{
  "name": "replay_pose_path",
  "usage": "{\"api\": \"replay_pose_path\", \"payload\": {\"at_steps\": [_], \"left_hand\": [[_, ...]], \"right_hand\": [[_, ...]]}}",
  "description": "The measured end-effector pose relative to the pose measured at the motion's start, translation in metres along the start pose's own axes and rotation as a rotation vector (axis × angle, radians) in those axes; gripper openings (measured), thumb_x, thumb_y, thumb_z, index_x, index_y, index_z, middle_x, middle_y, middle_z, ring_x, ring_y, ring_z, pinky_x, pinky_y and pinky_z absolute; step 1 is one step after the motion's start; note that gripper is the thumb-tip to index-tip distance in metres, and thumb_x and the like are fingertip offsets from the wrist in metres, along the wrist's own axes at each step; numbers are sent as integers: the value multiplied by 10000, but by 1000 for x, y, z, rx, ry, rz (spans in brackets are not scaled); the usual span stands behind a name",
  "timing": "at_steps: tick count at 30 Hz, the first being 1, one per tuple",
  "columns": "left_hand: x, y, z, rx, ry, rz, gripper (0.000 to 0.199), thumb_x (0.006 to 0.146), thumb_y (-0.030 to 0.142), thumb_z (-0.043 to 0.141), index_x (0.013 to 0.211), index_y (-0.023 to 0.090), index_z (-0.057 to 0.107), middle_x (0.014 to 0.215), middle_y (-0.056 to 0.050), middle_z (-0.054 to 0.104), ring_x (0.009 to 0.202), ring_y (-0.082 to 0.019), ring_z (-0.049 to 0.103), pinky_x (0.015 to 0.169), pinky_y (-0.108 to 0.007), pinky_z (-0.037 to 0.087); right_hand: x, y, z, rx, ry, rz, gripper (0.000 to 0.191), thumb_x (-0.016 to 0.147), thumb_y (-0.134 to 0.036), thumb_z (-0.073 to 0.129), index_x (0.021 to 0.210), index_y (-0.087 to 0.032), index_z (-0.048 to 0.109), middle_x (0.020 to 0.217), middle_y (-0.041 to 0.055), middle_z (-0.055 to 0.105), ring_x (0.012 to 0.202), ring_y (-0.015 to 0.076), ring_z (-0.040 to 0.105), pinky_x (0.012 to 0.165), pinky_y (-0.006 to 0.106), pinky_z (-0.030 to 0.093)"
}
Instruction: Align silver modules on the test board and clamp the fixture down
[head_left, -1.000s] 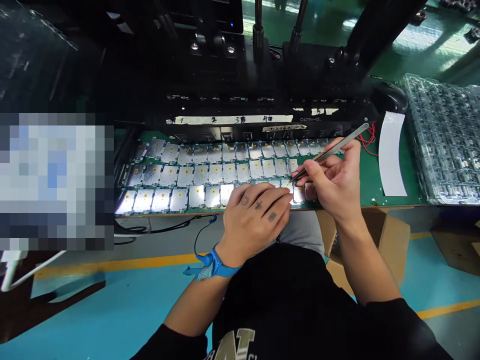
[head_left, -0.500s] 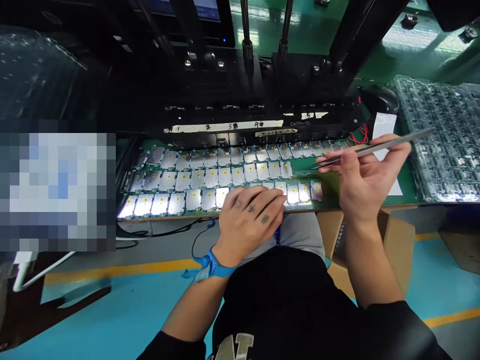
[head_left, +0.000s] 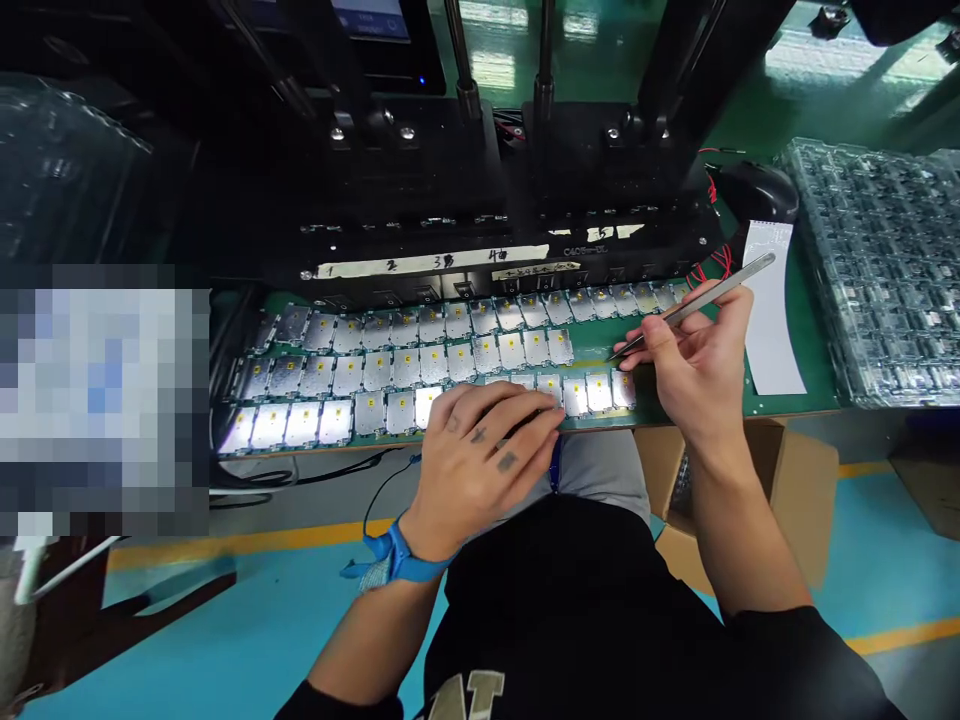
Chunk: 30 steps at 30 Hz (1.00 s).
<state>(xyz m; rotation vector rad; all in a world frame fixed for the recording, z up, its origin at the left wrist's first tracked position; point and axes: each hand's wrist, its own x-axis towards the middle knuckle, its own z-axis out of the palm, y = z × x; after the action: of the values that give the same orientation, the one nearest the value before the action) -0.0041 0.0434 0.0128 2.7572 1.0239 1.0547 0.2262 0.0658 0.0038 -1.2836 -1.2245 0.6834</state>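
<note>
Your left hand lies palm down across the bottom row of boards, with the wrist low near the bench edge and the forearm angled up from your lap. The fingers curl gently toward the right, their tips hiding a few boards, and nothing shows in their grip. A blue anti-static wrist strap circles that wrist.

Your right hand is raised just beside it, apart and not touching, with the wrist bent and the forearm rising from the lower right. Thumb and fingers pinch a pair of steel tweezers like a pen, the shank slanting up to the right. The points aim down and left, close to the right end of the middle row, and you cannot tell whether they touch anything.

The metal-shielded boards with yellow dots sit in three long rows on a green fixture, directly in front of you. A strip of masking tape with handwritten numbers runs along the black test rig behind them. To the right lie a white paper strip, a black computer mouse and a stacked clear plastic tray.
</note>
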Motion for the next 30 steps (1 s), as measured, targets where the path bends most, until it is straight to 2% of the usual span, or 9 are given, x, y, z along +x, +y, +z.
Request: {"api": "replay_pose_path", "payload": {"at_steps": [3,7,14,20,30], "left_hand": [[-1,2,-15,-37,-76,-21,223,898,170,668,1112,230,654,1099,-41,747,1101,-259,629,926,-447,472],[-7,-3,-26,35,-79,-49,269,891,157,676,1151,224,657,1096,-63,750,1123,-299,627,916,-492,460],[-13,-14,-16,113,-101,-17,301,892,199,696,1191,201,660,1154,-47,752,1123,-308,630,909,-494,435],[-11,-13,-13,111,-59,-31,266,877,195,714,1141,208,688,1120,-18,767,1083,-292,649,903,-486,412],[-11,-15,-8,119,-7,-26,224,872,225,717,1096,227,705,1072,4,778,1036,-265,664,868,-451,429]], "right_hand": [[-1,2,0,0,-20,6,366,899,-432,684,1099,-356,387,764,-53,632,634,164,708,488,274,585],[-1,1,0,-9,-36,-3,352,910,-433,670,1105,-353,388,767,-54,633,641,162,709,502,281,587],[-1,-6,0,-45,-43,-3,324,913,-384,677,1060,-325,394,741,-68,627,587,134,684,507,271,590],[-1,-6,1,-31,-32,7,338,914,-402,672,1068,-337,379,756,-61,637,623,157,705,502,284,585],[2,-8,-2,12,16,82,448,856,-446,737,1025,-313,344,735,-63,655,563,158,694,456,271,585]]}}
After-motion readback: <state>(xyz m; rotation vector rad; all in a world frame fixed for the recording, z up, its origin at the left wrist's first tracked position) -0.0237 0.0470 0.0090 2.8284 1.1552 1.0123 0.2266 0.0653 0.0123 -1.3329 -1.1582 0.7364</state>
